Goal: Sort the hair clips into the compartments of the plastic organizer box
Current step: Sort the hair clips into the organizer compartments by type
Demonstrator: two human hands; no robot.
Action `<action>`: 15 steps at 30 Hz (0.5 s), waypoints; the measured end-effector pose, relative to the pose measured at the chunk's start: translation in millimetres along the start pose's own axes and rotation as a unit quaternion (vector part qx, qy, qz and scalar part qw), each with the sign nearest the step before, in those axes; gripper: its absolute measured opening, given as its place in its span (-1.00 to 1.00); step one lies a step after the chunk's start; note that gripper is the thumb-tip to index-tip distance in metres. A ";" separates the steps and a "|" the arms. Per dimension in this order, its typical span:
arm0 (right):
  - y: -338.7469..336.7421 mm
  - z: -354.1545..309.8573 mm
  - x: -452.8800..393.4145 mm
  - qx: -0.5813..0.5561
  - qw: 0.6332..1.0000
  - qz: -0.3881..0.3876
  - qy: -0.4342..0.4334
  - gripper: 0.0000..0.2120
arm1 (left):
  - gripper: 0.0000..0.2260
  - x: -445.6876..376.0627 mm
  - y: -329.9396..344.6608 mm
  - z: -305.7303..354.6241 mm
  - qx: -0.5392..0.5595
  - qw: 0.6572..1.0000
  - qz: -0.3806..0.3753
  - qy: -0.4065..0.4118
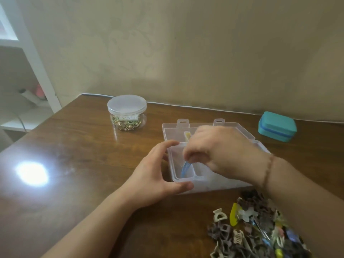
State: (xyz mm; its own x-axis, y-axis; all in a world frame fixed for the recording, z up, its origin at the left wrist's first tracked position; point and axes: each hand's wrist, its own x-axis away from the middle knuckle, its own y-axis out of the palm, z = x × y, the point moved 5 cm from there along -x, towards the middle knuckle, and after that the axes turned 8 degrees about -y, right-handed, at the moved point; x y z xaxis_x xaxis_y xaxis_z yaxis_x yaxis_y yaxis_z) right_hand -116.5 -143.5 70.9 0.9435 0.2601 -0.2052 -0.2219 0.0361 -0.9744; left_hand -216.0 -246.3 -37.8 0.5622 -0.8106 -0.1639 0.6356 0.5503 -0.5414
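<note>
While the left hand (154,180) steadies the box (186,181), right fingers (188,155) pinching the blue clip (184,169) should release it low in the near-left compartment

Blue clip (184,169) in clear box (172,162); teal case (277,126); brown wood table (83,146); mostly brown clip pile (260,229).

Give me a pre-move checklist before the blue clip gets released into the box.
1. Organizer box steadied: ok, left hand touches its left corner.
2. Blue hair clip held: ok, right hand pinches its top.
3. Clip over a compartment: ok, its lower end is inside the front-left one.
4. Compartment free of other clips: cannot tell, plastic blurs.
5. Lid out of the way: ok, open behind.
6. Clip pile within reach: ok, beside the right forearm.
</note>
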 end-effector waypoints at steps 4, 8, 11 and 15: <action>16.8 -6.2 -14.8 -0.013 0.998 -0.053 -0.037 -0.80 | -0.15 -1.1 0.3 -0.8 0.008 1.000 -0.013 -0.004; -7.0 2.2 43.2 -0.130 0.991 0.040 0.018 -0.84 | -0.16 -1.4 0.5 -1.9 0.005 1.000 -0.014 -0.003; 14.7 2.6 90.6 -0.102 0.985 -0.124 0.062 -0.72 | -0.18 -1.5 0.2 0.0 0.004 1.000 -0.019 -0.007; 39.2 -3.6 105.8 -0.052 0.974 -0.211 0.071 -0.56 | -0.16 -0.7 -0.3 3.5 0.002 1.000 -0.020 -0.012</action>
State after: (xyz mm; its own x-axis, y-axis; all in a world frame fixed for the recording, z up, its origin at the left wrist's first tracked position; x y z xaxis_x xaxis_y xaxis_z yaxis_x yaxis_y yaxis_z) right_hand -24.5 -118.0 10.6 0.9714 0.1074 0.2116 0.2117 0.0111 -0.9773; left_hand -214.7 -245.2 -34.6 0.5482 -0.8273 -0.1227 0.6597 0.5180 -0.5446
